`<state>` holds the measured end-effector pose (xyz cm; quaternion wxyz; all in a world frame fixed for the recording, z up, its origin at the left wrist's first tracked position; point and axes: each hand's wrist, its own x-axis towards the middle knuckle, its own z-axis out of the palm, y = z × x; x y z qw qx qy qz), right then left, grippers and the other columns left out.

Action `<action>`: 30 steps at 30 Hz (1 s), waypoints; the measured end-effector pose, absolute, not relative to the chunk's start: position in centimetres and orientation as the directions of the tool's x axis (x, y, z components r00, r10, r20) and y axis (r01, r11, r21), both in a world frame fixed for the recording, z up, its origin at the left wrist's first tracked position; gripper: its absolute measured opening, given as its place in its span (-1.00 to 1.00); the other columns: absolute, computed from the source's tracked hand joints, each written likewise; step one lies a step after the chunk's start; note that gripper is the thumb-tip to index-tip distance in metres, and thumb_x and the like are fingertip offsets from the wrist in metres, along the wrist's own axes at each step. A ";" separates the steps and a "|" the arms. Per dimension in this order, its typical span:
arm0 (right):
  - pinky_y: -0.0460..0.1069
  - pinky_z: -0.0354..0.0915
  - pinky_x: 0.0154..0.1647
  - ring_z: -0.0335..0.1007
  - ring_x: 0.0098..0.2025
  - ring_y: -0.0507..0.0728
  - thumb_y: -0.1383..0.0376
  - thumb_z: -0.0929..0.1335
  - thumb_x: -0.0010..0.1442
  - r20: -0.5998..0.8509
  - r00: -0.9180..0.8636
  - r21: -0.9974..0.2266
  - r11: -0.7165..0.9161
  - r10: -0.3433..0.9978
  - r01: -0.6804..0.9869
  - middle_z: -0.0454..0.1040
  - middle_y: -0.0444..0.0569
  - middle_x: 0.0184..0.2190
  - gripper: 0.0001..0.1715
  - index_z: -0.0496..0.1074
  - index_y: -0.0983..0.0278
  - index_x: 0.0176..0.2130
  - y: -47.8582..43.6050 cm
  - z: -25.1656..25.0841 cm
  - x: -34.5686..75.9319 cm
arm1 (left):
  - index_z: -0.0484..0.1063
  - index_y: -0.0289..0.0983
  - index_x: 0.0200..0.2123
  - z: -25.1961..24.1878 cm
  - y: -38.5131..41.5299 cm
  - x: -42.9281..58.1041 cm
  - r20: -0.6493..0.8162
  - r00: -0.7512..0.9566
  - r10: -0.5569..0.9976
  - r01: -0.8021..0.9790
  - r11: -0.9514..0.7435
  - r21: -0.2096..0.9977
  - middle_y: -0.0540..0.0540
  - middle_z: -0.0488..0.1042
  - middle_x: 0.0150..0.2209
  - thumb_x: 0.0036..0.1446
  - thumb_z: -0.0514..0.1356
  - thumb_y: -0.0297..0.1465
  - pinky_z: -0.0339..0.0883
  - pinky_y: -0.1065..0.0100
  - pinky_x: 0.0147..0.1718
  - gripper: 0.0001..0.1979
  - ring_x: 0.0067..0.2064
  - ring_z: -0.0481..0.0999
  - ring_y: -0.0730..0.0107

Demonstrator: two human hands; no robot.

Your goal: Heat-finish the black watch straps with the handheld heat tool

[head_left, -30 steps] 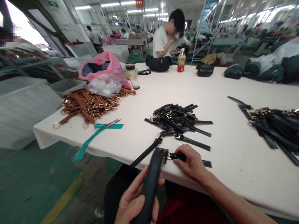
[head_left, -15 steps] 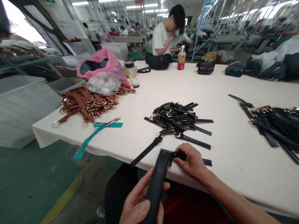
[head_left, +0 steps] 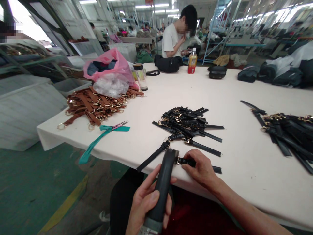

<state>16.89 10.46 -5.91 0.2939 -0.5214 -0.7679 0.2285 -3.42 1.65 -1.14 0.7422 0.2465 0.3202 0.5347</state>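
My left hand (head_left: 149,199) is wrapped around a long black handheld tool (head_left: 164,182) with a wider squared head and a grey lower end; its exact kind I cannot make out. The head is beside a gold buckle on a black strap (head_left: 217,169). Fingers of my right hand (head_left: 199,166) pinch that strap at the table's near edge, hiding its middle. Just beyond my hands lies a heap of black buckled straps (head_left: 183,122), with one strap (head_left: 153,158) slanting toward the front edge.
Scissors (head_left: 119,125) with teal ribbon lie left on the white table (head_left: 215,98). Brown straps (head_left: 93,106) and a pink bag (head_left: 122,65) are behind them. More black straps (head_left: 288,130) lie right. A bottle (head_left: 192,62) stands at the far side near a person (head_left: 171,39).
The tool has shifted slightly up and left, and its grey lower end now shows. The gold buckle between it and my right hand is more visible. My right hand barely moves.
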 end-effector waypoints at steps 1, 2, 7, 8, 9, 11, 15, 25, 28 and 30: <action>-0.01 0.20 -0.26 0.27 -0.30 0.11 0.33 0.37 0.03 0.209 -0.284 -0.657 0.350 0.936 0.668 0.39 -0.10 -0.40 -0.89 0.34 0.23 -0.36 10.5 -5.9 16.9 | 0.29 -0.07 0.13 -1.0 1.5 -3.8 -0.210 0.209 0.955 -0.630 0.296 0.718 -0.30 0.54 -0.09 0.08 0.21 -0.31 0.30 0.52 -0.74 -0.50 -0.62 0.46 0.44; -0.01 0.20 -0.25 0.27 -0.30 0.11 0.33 0.37 0.03 0.206 -0.284 -0.658 0.347 0.937 0.668 0.40 -0.10 -0.40 -0.89 0.34 0.23 -0.36 10.5 -6.0 16.9 | 0.28 -0.07 0.13 -0.8 1.2 -4.1 -0.211 0.198 0.957 -0.626 0.289 0.725 -0.31 0.54 -0.08 0.09 0.20 -0.29 0.29 0.53 -0.74 -0.50 -0.62 0.45 0.45; -0.01 0.20 -0.24 0.27 -0.29 0.11 0.33 0.37 0.01 0.203 -0.278 -0.648 0.342 0.939 0.681 0.40 -0.10 -0.38 -0.86 0.35 0.22 -0.34 10.4 -6.1 16.8 | 0.27 -0.09 0.15 0.2 0.3 -4.8 -0.236 0.187 0.953 -0.659 0.301 0.689 -0.30 0.53 -0.09 0.11 0.20 -0.30 0.28 0.53 -0.76 -0.50 -0.63 0.44 0.46; -0.01 0.21 -0.23 0.27 -0.28 0.11 0.34 0.37 0.01 0.206 -0.285 -0.640 0.349 0.936 0.684 0.39 -0.10 -0.37 -0.86 0.35 0.22 -0.33 10.4 -6.0 16.8 | 0.28 -0.09 0.14 0.3 0.2 -4.8 -0.241 0.185 0.953 -0.675 0.302 0.674 -0.31 0.53 -0.08 0.11 0.20 -0.31 0.28 0.53 -0.76 -0.50 -0.62 0.45 0.45; -0.01 0.21 -0.22 0.27 -0.27 0.11 0.35 0.36 0.01 0.207 -0.295 -0.631 0.358 0.933 0.688 0.39 -0.09 -0.36 -0.85 0.36 0.22 -0.32 10.3 -5.8 16.7 | 0.30 -0.08 0.13 0.3 0.1 -4.7 -0.243 0.188 0.952 -0.689 0.304 0.658 -0.31 0.53 -0.07 0.10 0.20 -0.32 0.28 0.53 -0.77 -0.51 -0.62 0.45 0.45; 0.00 0.21 -0.20 0.27 -0.26 0.11 0.36 0.35 0.01 0.209 -0.314 -0.614 0.374 0.926 0.695 0.40 -0.09 -0.35 -0.84 0.36 0.21 -0.30 10.3 -5.5 16.6 | 0.32 -0.08 0.12 0.1 0.0 -4.4 -0.251 0.196 0.948 -0.709 0.313 0.632 -0.31 0.52 -0.05 0.09 0.21 -0.32 0.27 0.51 -0.77 -0.52 -0.61 0.46 0.43; 0.00 0.21 -0.19 0.27 -0.24 0.13 0.33 0.35 0.03 0.217 -0.311 -0.601 0.378 0.925 0.704 0.40 -0.08 -0.33 -0.83 0.37 0.21 -0.27 10.3 -5.4 16.5 | 0.30 -0.12 0.13 -0.7 -0.5 -4.2 -0.262 0.201 0.944 -0.707 0.325 0.628 -0.35 0.51 -0.04 0.07 0.22 -0.31 0.27 0.49 -0.74 -0.49 -0.58 0.47 0.41; 0.01 0.25 -0.19 0.31 -0.25 0.12 0.35 0.36 0.01 0.202 -0.306 -0.658 0.361 0.930 0.661 0.43 -0.06 -0.30 -0.76 0.37 0.23 -0.23 10.4 -6.1 17.3 | 0.30 -0.09 0.13 -1.5 -0.3 -3.1 -0.226 0.284 0.932 -0.692 0.363 0.624 -0.32 0.52 -0.05 0.07 0.23 -0.34 0.30 0.50 -0.71 -0.48 -0.55 0.52 0.36; 0.02 0.27 -0.17 0.33 -0.23 0.12 0.36 0.36 0.00 0.199 -0.277 -0.689 0.335 0.940 0.643 0.44 -0.05 -0.26 -0.71 0.37 0.23 -0.19 10.4 -6.5 17.5 | 0.27 -0.08 0.15 -1.8 0.4 -2.8 -0.207 0.286 0.935 -0.690 0.351 0.632 -0.33 0.52 -0.07 0.12 0.18 -0.39 0.27 0.53 -0.76 -0.50 -0.55 0.52 0.34; 0.03 0.28 -0.15 0.34 -0.22 0.12 0.35 0.37 -0.01 0.198 -0.268 -0.700 0.327 0.943 0.635 0.44 -0.05 -0.25 -0.69 0.36 0.23 -0.19 10.4 -6.7 17.5 | 0.26 -0.08 0.15 -2.0 0.9 -2.6 -0.189 0.287 0.939 -0.690 0.340 0.639 -0.34 0.52 -0.06 0.12 0.16 -0.41 0.26 0.53 -0.77 -0.50 -0.58 0.50 0.38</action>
